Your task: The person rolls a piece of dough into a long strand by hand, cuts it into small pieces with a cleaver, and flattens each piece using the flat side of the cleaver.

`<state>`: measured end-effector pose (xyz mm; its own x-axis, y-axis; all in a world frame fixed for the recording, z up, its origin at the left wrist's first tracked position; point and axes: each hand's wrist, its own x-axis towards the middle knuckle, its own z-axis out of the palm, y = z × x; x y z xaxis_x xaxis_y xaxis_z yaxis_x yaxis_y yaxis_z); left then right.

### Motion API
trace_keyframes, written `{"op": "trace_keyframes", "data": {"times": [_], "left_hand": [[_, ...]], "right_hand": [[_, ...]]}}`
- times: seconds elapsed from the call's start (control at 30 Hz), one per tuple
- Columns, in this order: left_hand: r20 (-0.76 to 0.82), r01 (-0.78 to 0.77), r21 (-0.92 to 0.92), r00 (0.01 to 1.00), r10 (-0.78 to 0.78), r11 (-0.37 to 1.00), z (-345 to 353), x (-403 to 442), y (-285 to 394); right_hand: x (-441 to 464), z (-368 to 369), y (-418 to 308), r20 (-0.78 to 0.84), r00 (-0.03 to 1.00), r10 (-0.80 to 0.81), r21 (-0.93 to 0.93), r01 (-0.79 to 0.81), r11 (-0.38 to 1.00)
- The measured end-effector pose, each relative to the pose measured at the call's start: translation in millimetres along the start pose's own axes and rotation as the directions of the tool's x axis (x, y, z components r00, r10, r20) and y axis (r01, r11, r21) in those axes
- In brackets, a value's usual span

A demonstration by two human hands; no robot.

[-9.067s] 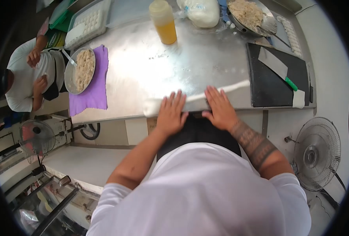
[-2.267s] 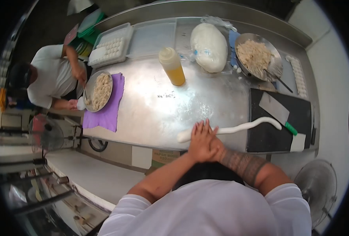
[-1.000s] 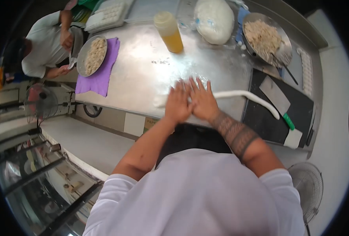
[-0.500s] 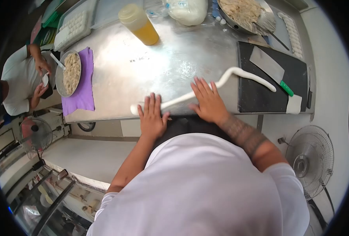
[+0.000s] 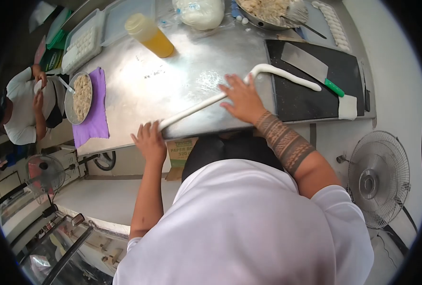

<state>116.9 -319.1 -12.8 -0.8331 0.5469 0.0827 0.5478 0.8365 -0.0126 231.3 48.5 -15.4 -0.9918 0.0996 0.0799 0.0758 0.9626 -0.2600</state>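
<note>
A long white dough rope (image 5: 192, 110) runs slantwise over the metal table, bends at its upper part and lies with its far end on the black cutting board (image 5: 291, 102). My left hand (image 5: 150, 142) is at the table's front edge, palm down, fingers a little apart over the rope's near end, which it hides. Farther along, my right hand (image 5: 243, 100) rests on the rope with its fingers spread. On the board lie a cleaver (image 5: 306, 61) with a green handle and a white scraper (image 5: 348, 107).
A bottle of yellow liquid (image 5: 149, 35), a bagged white mass (image 5: 199, 13) and a pan of filling (image 5: 263, 9) stand behind. Left are a filling bowl (image 5: 82, 97) on a purple cloth (image 5: 99, 114) and a co-worker (image 5: 28, 107). A fan (image 5: 377, 178) stands right.
My hands have moved apart along the rope, the left toward the table's front edge. The rope between them is straighter and thinner. The view has shifted slightly.
</note>
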Motion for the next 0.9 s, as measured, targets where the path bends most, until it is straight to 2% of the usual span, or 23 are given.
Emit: {"op": "trace_keyframes", "data": {"times": [0.07,0.1,0.2,0.23,0.33,0.4,0.43,0.5,0.53,0.57,0.6,0.63,0.67,0.7,0.73,0.77,0.8,0.87,0.9], "left_hand": [[0.049,0.060,-0.254,0.998,-0.049,0.965,-8,-12,-9],[0.080,0.093,-0.371,0.994,-0.068,0.924,-13,-15,-13],[0.049,0.039,-0.486,0.999,-0.018,0.873,-37,6,-15],[-0.005,0.004,-0.505,1.000,-0.008,0.863,-56,15,-16],[-0.094,-0.011,-0.545,0.994,-0.047,0.838,-116,44,-16],[0.002,0.096,-0.639,0.992,-0.123,0.763,-154,62,-5],[-0.024,0.052,-0.632,0.996,-0.087,0.773,-163,69,4],[-0.073,-0.034,-0.615,0.997,-0.014,0.788,-171,81,30],[-0.092,-0.114,-0.667,0.993,0.071,0.736,-154,87,41],[-0.116,-0.185,-0.679,0.983,0.145,0.710,-139,94,62],[-0.057,-0.148,-0.711,0.987,0.153,0.687,-121,99,86],[0.019,-0.090,-0.759,0.987,0.160,0.645,-104,105,109],[0.084,-0.030,-0.802,0.983,0.163,0.597,-86,110,132],[0.099,-0.033,-0.731,0.983,0.154,0.682,-70,114,153],[-0.003,-0.167,-0.613,0.978,0.209,0.772,-44,116,164],[0.014,-0.202,-0.538,0.968,0.249,0.818,-14,118,165],[0.006,-0.221,-0.528,0.965,0.264,0.820,-11,115,165],[-0.011,-0.256,-0.504,0.957,0.290,0.825,-10,114,164],[-0.033,-0.299,-0.407,0.949,0.314,0.863,-11,115,161]], "right_hand": [[-12,-15,28,-0.022,0.991,0.131,-0.065,-0.132,0.989],[-11,-23,40,-0.083,0.992,0.094,-0.016,-0.096,0.995],[0,-42,62,0.034,0.999,-0.029,-0.047,0.031,0.998],[3,-50,65,0.075,0.996,-0.057,0.011,0.056,0.998],[-4,-73,62,0.053,0.996,0.068,0.181,-0.076,0.980],[-10,-106,73,0.020,0.999,0.045,0.128,-0.048,0.991],[-16,-123,82,0.006,0.999,0.034,0.102,-0.034,0.994],[-29,-158,117,-0.167,0.986,-0.010,0.042,0.017,0.999],[-35,-185,132,-0.228,0.972,0.050,0.032,-0.044,0.999],[-39,-205,154,-0.239,0.968,0.072,-0.109,-0.101,0.989],[-44,-212,185,-0.327,0.934,0.146,0.007,-0.152,0.988],[-41,-235,181,-0.200,0.903,0.381,-0.049,-0.397,0.916],[-41,-230,185,-0.138,0.915,0.379,-0.161,-0.398,0.903],[-42,-220,192,-0.076,0.922,0.380,-0.271,-0.386,0.882],[-42,-208,196,-0.020,0.923,0.384,-0.379,-0.362,0.851],[-43,-179,191,-0.027,0.923,0.383,-0.495,-0.345,0.797],[-41,-156,176,-0.169,0.957,0.235,-0.407,-0.285,0.868],[-19,-132,119,-0.132,0.980,0.148,-0.208,-0.174,0.963],[-11,-124,84,-0.057,0.993,0.101,-0.135,-0.107,0.985]]}}
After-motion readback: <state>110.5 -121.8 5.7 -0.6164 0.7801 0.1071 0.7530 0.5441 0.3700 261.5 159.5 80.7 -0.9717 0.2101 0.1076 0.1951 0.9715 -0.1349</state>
